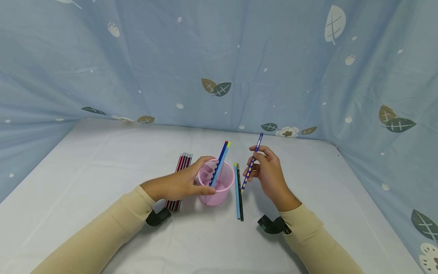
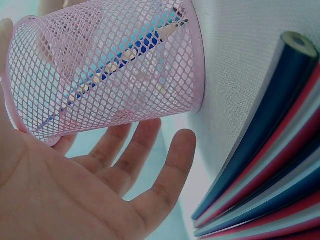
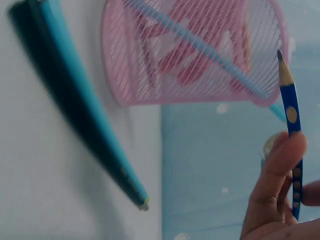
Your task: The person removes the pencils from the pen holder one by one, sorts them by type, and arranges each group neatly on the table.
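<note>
In the head view, a pink mesh pencil cup (image 1: 219, 198) stands on the white surface. My left hand (image 1: 184, 182) holds it near the rim, thumb on the near side and fingers behind. Leaning inside are a dotted dark blue pencil (image 1: 215, 172) and a light blue pencil (image 1: 224, 155). My right hand (image 1: 270, 173), right of the cup, pinches another dotted blue pencil (image 1: 251, 166). Its sharpened tip points down in the head view; the right wrist view shows this pencil (image 3: 291, 107) apart from the cup (image 3: 200, 95).
Between cup and right hand lie a light blue pencil (image 1: 237, 198) and a black pencil (image 1: 241, 201), side by side. A row of red and dark striped pencils (image 1: 182, 161) lies left of the cup, partly behind the left hand. A blue leaf-patterned curtain (image 1: 164, 57) hangs behind.
</note>
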A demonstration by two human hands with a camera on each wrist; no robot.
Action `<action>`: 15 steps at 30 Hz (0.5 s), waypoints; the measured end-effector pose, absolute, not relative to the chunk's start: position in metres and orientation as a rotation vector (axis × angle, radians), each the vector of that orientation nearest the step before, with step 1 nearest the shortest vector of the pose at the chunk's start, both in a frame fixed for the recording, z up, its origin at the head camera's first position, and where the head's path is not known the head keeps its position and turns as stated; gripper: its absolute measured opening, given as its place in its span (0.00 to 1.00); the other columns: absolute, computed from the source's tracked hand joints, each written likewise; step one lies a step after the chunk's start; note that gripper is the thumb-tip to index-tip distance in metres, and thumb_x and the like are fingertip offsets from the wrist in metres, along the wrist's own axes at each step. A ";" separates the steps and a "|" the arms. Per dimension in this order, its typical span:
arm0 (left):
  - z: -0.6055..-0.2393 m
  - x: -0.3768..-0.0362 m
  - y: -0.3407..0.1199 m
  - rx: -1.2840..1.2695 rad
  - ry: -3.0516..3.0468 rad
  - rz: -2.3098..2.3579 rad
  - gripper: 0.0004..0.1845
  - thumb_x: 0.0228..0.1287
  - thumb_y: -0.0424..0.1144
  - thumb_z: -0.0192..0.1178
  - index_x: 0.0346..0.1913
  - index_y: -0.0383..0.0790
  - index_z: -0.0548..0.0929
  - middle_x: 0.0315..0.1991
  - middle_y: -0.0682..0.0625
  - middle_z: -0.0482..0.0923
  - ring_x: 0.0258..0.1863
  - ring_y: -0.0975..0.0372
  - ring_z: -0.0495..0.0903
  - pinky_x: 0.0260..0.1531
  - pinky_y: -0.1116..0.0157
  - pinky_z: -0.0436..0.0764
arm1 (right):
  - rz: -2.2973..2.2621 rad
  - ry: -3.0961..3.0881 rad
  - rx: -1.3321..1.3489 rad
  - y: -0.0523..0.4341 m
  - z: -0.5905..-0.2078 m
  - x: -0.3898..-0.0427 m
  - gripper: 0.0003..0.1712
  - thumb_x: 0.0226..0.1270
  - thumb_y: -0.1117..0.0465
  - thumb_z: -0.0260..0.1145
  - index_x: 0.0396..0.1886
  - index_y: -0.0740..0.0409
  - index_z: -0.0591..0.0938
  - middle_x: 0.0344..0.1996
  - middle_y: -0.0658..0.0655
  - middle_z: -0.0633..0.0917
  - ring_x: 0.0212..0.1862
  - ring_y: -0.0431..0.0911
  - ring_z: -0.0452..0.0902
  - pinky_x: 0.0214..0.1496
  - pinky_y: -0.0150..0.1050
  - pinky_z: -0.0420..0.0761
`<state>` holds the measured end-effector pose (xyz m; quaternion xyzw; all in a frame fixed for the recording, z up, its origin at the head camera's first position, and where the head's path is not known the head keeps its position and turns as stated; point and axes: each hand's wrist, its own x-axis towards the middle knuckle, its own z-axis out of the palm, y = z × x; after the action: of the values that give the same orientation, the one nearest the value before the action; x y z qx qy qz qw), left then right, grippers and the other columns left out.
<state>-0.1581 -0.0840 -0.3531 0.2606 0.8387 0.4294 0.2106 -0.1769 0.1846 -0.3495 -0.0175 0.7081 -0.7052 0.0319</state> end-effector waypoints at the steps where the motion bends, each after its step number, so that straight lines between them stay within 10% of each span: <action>1: -0.353 -0.158 -0.084 0.723 2.333 1.193 0.49 0.61 0.63 0.66 0.76 0.68 0.46 0.69 0.52 0.62 0.61 0.55 0.74 0.61 0.51 0.77 | -2.135 2.196 -0.054 0.185 -0.351 -0.178 0.15 0.82 0.58 0.45 0.61 0.53 0.71 0.31 0.55 0.76 0.26 0.45 0.84 0.28 0.33 0.83; 15: -0.354 -0.159 -0.084 0.738 2.324 1.194 0.49 0.62 0.62 0.66 0.77 0.64 0.45 0.70 0.51 0.62 0.62 0.54 0.74 0.60 0.52 0.78 | -1.766 2.251 -0.171 0.194 -0.372 -0.194 0.23 0.76 0.62 0.54 0.64 0.68 0.71 0.28 0.55 0.80 0.25 0.44 0.80 0.28 0.38 0.86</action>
<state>-0.1587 -0.0838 -0.3535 0.2656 0.8366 0.4298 0.2119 -0.1937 0.1942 -0.3725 -0.0591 0.7779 -0.6103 0.1373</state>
